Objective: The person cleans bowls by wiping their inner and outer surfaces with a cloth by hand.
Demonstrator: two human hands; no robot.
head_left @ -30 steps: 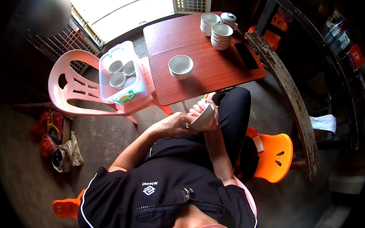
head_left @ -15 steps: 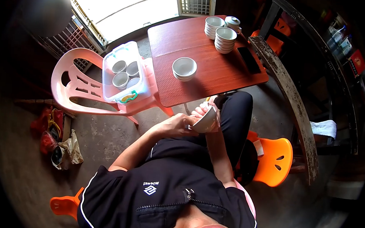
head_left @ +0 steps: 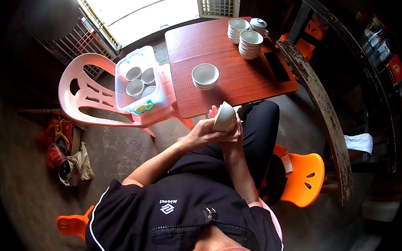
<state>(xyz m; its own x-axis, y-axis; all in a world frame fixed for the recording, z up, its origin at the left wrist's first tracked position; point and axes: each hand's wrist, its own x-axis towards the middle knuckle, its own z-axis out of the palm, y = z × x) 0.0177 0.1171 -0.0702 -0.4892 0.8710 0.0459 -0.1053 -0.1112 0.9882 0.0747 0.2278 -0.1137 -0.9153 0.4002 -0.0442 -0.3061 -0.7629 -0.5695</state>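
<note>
A white bowl (head_left: 225,117) is tilted on its side between my two hands, just beyond the near edge of the red-brown table (head_left: 180,86). My left hand (head_left: 204,132) grips it from the left, with fingers behind it. On the other side, my right hand (head_left: 233,137) holds the bowl with a pinkish cloth (head_left: 232,135) against it; some fingers are hidden. A short stack of bowls (head_left: 205,75) sits on the table near my hands. Two taller bowl stacks (head_left: 238,30) (head_left: 250,44) stand at the far right, beside a lidded cup (head_left: 258,26).
A clear plastic box (head_left: 121,98) with several cups rests on a pink chair (head_left: 70,105) at left. A dark phone (head_left: 276,66) lies at the table's right. Nearby are an orange stool (head_left: 306,181), a worn wooden bench (head_left: 320,97) and bags (head_left: 78,162) on the floor.
My hands have raised the bowl slightly and turned it more upright, so more of its outer side shows. The surroundings have shifted slightly right in view.
</note>
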